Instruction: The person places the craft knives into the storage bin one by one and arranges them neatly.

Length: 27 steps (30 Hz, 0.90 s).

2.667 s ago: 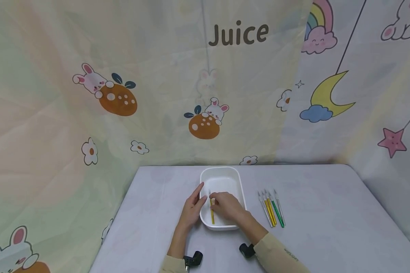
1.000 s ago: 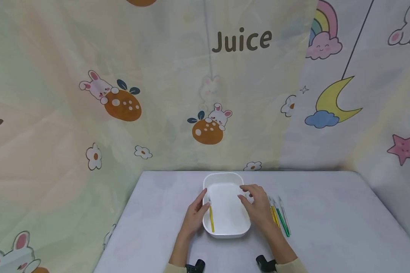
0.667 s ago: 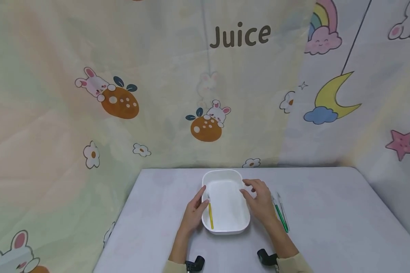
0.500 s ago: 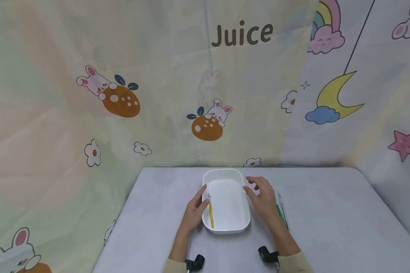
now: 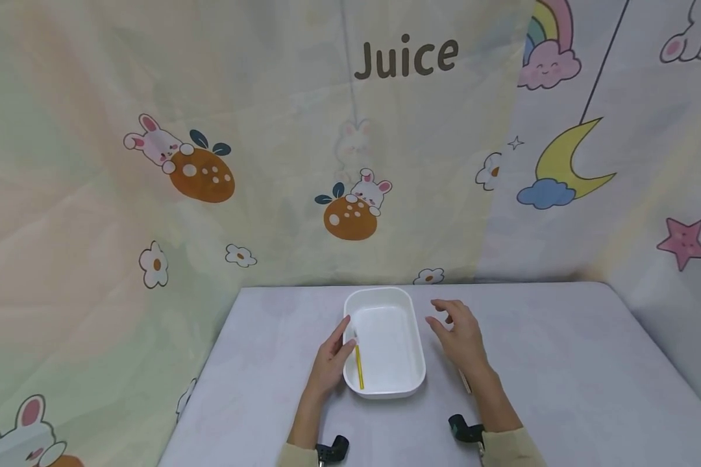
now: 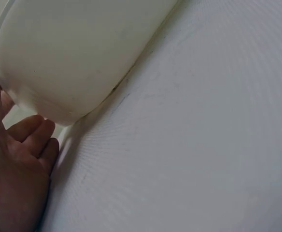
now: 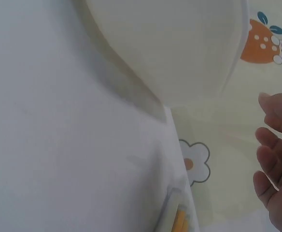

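A white rectangular tray (image 5: 391, 344) sits on the table. My left hand (image 5: 329, 363) holds its left side, thumb over the rim and fingers along the outer wall; in the left wrist view those fingers (image 6: 37, 135) bend against the tray's lower corner. Inside, along the left wall, lies a slim yellow pen-like stick (image 5: 359, 368) with a pale tip. To the right of the tray, my right hand (image 5: 461, 334) hovers with nothing in it, fingers apart and loosely bent. Beneath it are more such sticks (image 7: 179, 220), mostly hidden by hand and forearm in the head view.
The white table (image 5: 561, 389) extends on both sides of the tray. Behind it hangs a printed cloth (image 5: 280, 162) with cartoon rabbits and flowers. A black wrist camera (image 5: 334, 449) is strapped on the left arm, another (image 5: 464, 429) on the right.
My right hand has let go of the yellow stick in the tray, pulled back over the right rim and shifted right above the other sticks. The left hand stays on the tray.
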{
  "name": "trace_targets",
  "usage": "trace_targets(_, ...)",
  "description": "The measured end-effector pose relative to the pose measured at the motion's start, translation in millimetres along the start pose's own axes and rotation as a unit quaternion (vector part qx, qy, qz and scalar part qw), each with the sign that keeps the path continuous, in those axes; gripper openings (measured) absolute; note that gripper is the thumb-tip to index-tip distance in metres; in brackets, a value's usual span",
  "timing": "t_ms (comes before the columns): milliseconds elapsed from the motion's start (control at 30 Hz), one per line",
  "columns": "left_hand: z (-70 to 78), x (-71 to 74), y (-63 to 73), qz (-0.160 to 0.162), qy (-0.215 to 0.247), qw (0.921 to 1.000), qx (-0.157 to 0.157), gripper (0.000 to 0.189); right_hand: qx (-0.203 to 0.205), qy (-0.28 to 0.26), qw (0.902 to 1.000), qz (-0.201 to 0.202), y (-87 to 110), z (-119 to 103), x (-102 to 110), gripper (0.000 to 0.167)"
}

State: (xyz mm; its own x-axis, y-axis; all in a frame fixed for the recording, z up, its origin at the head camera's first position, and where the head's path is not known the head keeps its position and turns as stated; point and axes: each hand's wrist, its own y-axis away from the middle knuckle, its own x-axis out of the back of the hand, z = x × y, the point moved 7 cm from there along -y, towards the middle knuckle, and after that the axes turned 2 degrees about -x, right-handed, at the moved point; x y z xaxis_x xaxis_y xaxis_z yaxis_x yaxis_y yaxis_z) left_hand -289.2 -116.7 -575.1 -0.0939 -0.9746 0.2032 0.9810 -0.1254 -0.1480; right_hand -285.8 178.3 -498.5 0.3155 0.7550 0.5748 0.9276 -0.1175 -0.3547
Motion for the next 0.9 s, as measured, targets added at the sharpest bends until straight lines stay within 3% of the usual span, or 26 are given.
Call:
trace_targets(433, -0.7, -1.4, -0.7, 0.002, 0.006, 1.0000, 0.006, 0.056, -0.030, 0.033, 0.9973, -0.059, -1.2, 16.7, 3.2, 0.046)
trace_targets(633, 0.5, -0.8, -1.2, -0.001, 0.004, 0.9999, 0.010, 0.056, -0.065, 0.038, 0.9932, -0.090, 1.4, 23.9, 2.0, 0.050)
trace_targets(900, -1.0, 0.6, -1.3, 0.004, -0.003, 0.9999, 0.011, 0.055, -0.075, 0.051, 0.9902, -0.106, 2.6, 28.3, -0.5, 0.050)
